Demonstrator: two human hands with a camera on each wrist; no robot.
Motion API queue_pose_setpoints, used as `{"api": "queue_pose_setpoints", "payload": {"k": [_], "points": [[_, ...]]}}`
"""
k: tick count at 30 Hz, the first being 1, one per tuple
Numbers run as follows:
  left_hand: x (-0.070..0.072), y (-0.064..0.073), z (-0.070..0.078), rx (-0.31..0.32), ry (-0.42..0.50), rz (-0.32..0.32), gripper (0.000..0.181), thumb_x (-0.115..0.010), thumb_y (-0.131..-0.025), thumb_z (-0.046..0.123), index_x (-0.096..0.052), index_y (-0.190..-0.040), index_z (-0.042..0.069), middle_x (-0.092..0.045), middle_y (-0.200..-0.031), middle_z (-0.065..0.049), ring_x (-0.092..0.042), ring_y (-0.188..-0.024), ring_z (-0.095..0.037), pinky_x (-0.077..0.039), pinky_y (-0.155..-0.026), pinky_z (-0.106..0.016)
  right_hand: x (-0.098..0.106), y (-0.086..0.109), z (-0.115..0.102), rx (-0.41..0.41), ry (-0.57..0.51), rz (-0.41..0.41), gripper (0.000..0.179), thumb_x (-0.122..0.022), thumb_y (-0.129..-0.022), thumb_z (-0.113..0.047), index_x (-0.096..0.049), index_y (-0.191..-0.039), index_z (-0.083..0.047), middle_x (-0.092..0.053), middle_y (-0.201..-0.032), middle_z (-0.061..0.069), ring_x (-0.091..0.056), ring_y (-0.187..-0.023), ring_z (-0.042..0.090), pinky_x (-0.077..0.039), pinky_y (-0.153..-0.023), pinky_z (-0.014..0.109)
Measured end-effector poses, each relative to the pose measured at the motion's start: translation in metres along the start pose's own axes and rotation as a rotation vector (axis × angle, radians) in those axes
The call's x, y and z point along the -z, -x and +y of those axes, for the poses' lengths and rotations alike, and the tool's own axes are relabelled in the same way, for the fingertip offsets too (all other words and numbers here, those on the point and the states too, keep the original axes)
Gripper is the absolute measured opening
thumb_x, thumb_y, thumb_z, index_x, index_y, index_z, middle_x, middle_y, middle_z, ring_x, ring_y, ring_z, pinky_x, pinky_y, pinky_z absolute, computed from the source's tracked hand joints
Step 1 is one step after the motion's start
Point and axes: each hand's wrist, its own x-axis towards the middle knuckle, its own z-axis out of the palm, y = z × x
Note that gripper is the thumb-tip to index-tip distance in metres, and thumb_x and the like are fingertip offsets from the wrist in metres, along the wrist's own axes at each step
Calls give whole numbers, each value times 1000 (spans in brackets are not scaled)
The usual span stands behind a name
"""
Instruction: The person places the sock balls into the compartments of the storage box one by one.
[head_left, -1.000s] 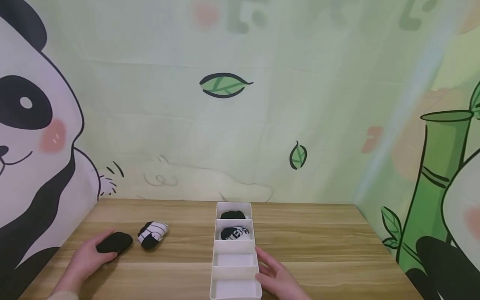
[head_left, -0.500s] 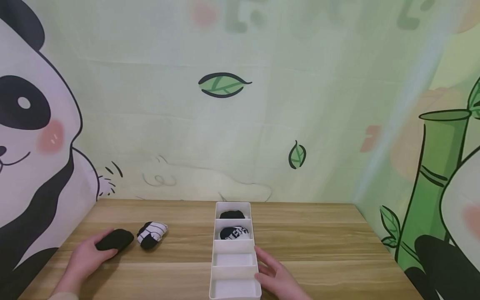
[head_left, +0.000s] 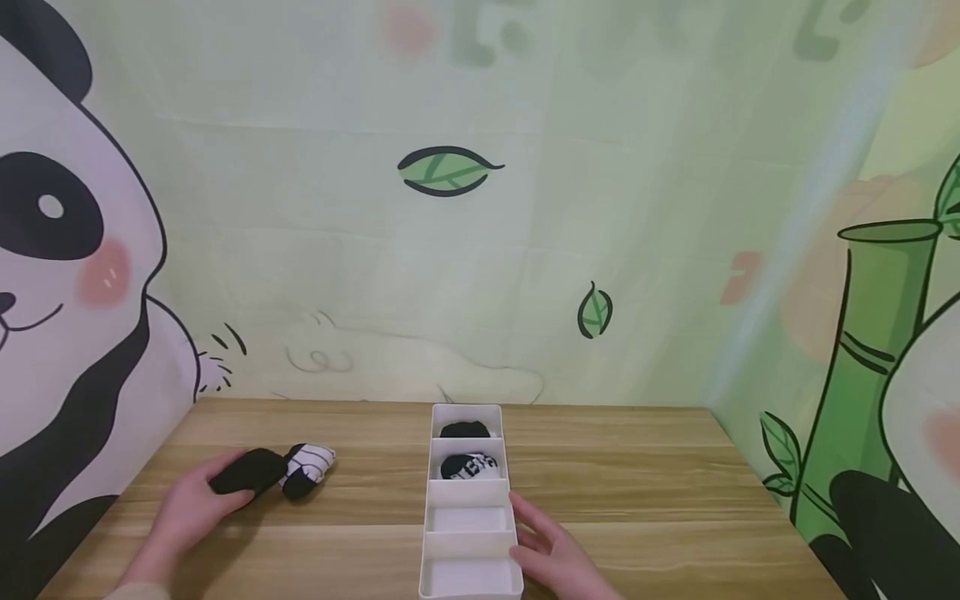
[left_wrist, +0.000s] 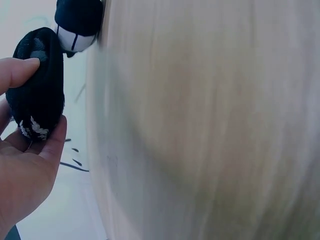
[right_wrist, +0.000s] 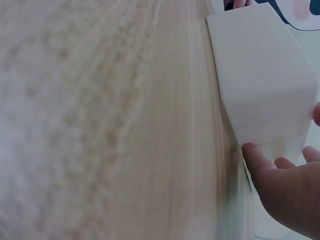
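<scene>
The white divided tray sits on a wood-grain table with its long side running away from the person. Well out to the left of the tray, the left hand has a black bundle (looks like rolled-up fabric) held between thumb and fingers, so that grip is narrowed right onto it. The left wrist view shows the thumb by a greyish patch on it, plus some white marks at the other end. Between that one and the tray there's a black-and-white lined bundle. Those two look right up against each other, but honestly I can't tell if they actually touch. Over on the tray's right side, toward its near end, the right hand has its fingers set fairly wide along the outer wall, touching it, with one fingertip low down near the tabletop. Inside the tray, the farthest compartment has a dark bundle, and the next one toward the person has a black bundle with white lettering-like marks. Behind the tray is a pale green backdrop, with a big cartoon panda off to the tray's left and green bamboo off to its right.
</scene>
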Motion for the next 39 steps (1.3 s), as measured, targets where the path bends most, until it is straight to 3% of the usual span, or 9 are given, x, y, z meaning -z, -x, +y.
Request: {"api": "queue_pose_setpoints", "payload": {"k": [10,17,34,39], "points": [[-9,-1,19,-57,88,1,66,-81,-77,15,-56,-135,-5,-56,-129,-34,-56,-110,-46,-44,-85,-45,-1,2,-2,20,-14,-9,74,-63,-97,-12,-22,-157,-4,-22,-159,23,-35,-139,41,-44,-103,44],[-16,-1,29,-75,130,11,67,-82,-76,13,-57,-134,-4,-56,-130,-32,-55,-112,-45,-44,-88,-47,-1,2,-2,-4,13,9,75,-66,-96,-17,-24,-157,-7,-24,-159,21,-35,-139,42,-44,-103,45],[-36,2,77,-130,236,-1,64,-83,-73,8,-61,-132,0,-62,-126,-25,-58,-107,-33,-46,-85,-33,-2,1,1,56,24,-8,72,-63,-97,-12,-22,-156,-4,-22,-159,23,-32,-139,44,-43,-104,41],[-45,3,88,-153,264,-3,63,-84,-71,8,-63,-131,2,-63,-124,-23,-59,-102,-31,-48,-83,-36,-1,1,1,67,16,-28,72,-62,-98,-11,-20,-156,-2,-19,-160,24,-30,-140,45,-42,-104,40]]}}
